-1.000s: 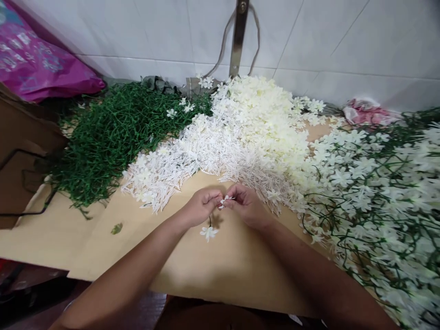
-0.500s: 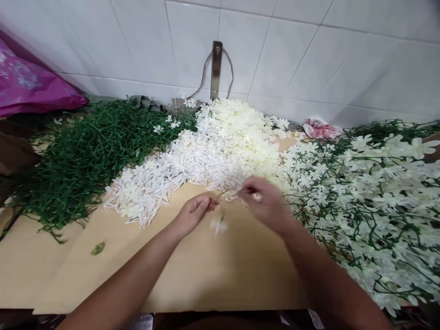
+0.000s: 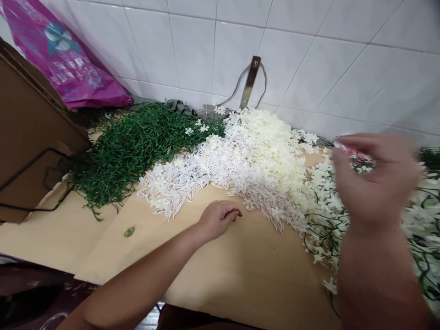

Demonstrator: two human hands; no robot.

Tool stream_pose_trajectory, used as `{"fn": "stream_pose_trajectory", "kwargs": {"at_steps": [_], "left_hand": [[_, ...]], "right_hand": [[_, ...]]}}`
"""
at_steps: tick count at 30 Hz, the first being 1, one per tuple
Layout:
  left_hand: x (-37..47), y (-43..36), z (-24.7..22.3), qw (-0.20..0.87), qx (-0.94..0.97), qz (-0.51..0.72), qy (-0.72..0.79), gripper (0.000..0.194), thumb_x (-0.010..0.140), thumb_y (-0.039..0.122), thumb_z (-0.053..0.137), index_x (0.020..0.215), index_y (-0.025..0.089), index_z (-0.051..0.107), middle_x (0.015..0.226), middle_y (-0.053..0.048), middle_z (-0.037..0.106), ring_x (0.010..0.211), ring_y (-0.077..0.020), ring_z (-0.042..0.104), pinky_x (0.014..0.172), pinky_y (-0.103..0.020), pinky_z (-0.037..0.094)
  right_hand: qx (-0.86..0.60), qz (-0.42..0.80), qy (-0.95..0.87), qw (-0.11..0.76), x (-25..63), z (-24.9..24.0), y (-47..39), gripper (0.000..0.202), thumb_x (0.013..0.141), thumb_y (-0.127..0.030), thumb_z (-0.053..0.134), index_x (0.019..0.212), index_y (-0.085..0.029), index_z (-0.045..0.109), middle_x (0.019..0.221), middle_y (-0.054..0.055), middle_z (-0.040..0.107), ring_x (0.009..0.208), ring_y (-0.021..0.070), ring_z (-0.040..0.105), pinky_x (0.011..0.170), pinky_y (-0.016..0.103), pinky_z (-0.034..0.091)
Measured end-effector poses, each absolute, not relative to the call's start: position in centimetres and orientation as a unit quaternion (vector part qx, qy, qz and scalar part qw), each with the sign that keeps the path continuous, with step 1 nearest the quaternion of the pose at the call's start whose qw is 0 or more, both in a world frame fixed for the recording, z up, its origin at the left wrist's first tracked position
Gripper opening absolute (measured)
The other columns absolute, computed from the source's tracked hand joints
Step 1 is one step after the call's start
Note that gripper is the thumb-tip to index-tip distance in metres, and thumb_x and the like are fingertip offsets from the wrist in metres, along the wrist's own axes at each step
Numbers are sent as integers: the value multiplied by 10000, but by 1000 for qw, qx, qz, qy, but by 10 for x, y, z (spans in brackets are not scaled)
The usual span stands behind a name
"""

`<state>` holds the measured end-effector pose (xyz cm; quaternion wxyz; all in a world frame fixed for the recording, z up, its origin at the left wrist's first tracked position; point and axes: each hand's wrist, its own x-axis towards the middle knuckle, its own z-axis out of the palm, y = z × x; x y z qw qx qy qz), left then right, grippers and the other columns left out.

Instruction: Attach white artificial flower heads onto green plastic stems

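Observation:
My left hand (image 3: 220,219) is over the brown board (image 3: 220,266), its fingers curled in and the thumb against them; whatever they hold, if anything, is hidden. Just beyond it lies a pile of white artificial stamens (image 3: 213,162), running into cream artificial petals (image 3: 271,146). My right hand (image 3: 378,178) is raised at the right, blurred, with thumb and forefinger pinched together. A small pale bit shows at those fingertips, too smeared to name. Below and around this hand spreads a heap of white flowers on green stems (image 3: 326,224).
Green plastic stems (image 3: 147,142) are heaped at the left back. A cardboard box (image 3: 34,133) with a black wire frame stands at the left, a pink bag (image 3: 75,68) behind it. A metal strip (image 3: 250,82) leans on the tiled wall. A small greenish scrap (image 3: 129,232) lies on the board.
My right hand has gone from beside the left hand to up over the flowers at the right. The white flower below my hands is gone from there. The view has shifted left, showing the box.

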<state>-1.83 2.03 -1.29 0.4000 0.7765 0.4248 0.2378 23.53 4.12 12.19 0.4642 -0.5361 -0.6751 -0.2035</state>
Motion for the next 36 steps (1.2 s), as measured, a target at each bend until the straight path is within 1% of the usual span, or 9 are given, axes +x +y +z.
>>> {"fn": "stream_pose_trajectory", "kwargs": {"at_steps": [2, 5, 9, 17, 23, 26, 29, 32, 36], "left_hand": [[-19, 20, -14, 400, 780, 244, 415, 308, 922, 287, 434, 830, 171, 704, 781, -41, 703, 761, -169, 625, 767, -295, 435], [-20, 21, -16, 393, 785, 245, 412, 337, 938, 293, 421, 824, 157, 708, 776, -50, 706, 758, -169, 631, 762, -289, 440], [-20, 22, -17, 373, 796, 228, 419, 313, 937, 263, 437, 881, 155, 725, 792, -49, 724, 785, -176, 643, 803, -300, 443], [-21, 24, -17, 370, 811, 188, 411, 296, 936, 282, 465, 908, 173, 738, 886, -54, 753, 854, -199, 657, 865, -344, 436], [-20, 23, -16, 352, 822, 186, 407, 286, 938, 272, 467, 886, 180, 733, 871, -52, 749, 849, -198, 653, 845, -339, 429], [-19, 22, -14, 349, 824, 177, 410, 285, 939, 264, 463, 876, 182, 729, 869, -50, 746, 850, -199, 650, 827, -340, 426], [-19, 24, -14, 345, 826, 172, 412, 303, 944, 281, 450, 871, 175, 725, 858, -56, 740, 841, -202, 644, 814, -345, 427], [-19, 26, -16, 346, 826, 175, 408, 314, 946, 297, 447, 860, 170, 722, 836, -58, 734, 827, -198, 641, 806, -340, 431], [-19, 27, -17, 344, 829, 177, 402, 311, 943, 289, 450, 839, 172, 719, 788, -50, 722, 800, -189, 638, 795, -332, 434]], "right_hand": [[-487, -75, -748, 444, 196, 111, 75, 139, 855, -243, 582, 887, -156, 686, 880, 117, 700, 844, 226, 650, 795, 438, 523], [-532, 46, -777, 334, 145, 92, 135, 226, 836, -236, 610, 1034, -149, 677, 1067, 141, 671, 1031, 278, 612, 911, 483, 499], [-631, 30, -751, 190, 113, 72, 192, 574, 841, -330, 644, 1356, -117, 506, 1431, 217, 427, 1341, 394, 377, 1077, 527, 386], [-553, 3, -829, 86, 106, 52, 159, 365, 880, -253, 559, 1215, -119, 612, 1351, 204, 488, 1221, 363, 487, 1004, 503, 463], [-568, 62, -792, 214, 155, 95, 178, 484, 837, -457, 626, 1266, -237, 590, 1423, 133, 449, 1316, 347, 430, 1089, 580, 387], [-669, 73, -685, 279, 198, 105, 222, 800, 751, -583, 672, 1403, -169, 465, 1477, 181, 387, 1383, 349, 374, 1163, 522, 300], [-780, 125, -566, 236, 232, 90, 257, 1002, 732, -646, 650, 1500, -108, 296, 1567, 233, 241, 1420, 386, 335, 1167, 499, 297], [-769, 194, -562, 235, 241, 70, 271, 1028, 734, -692, 608, 1503, -98, 270, 1550, 226, 319, 1402, 364, 385, 1144, 474, 352], [-694, 189, -644, 260, 216, 68, 267, 914, 702, -649, 673, 1423, -155, 407, 1488, 195, 440, 1335, 366, 470, 1090, 491, 421]]}}
